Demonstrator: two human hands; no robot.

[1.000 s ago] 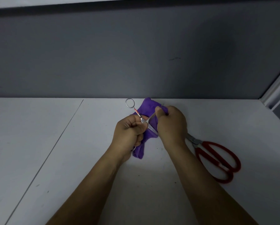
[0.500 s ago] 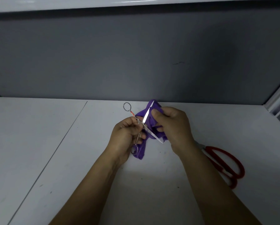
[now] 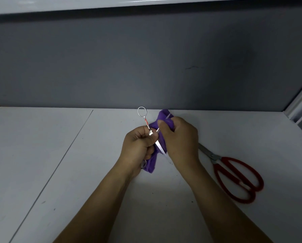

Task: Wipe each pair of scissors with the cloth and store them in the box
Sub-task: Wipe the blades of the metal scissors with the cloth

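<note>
Our left hand (image 3: 136,147) gripped small silver scissors (image 3: 158,146) at the pivot, blades spread, above the white tabletop (image 3: 76,172). Our right hand (image 3: 180,139) pinched a purple cloth (image 3: 152,163) around one blade, seemingly near its tip. Red-handled scissors (image 3: 233,174) lay flat on the tabletop beside our right wrist.

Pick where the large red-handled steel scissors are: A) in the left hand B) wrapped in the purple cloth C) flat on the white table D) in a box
C: the large red-handled steel scissors lie untouched on the white table; the left hand grips the small silver scissors, the right hand the purple cloth.
</note>
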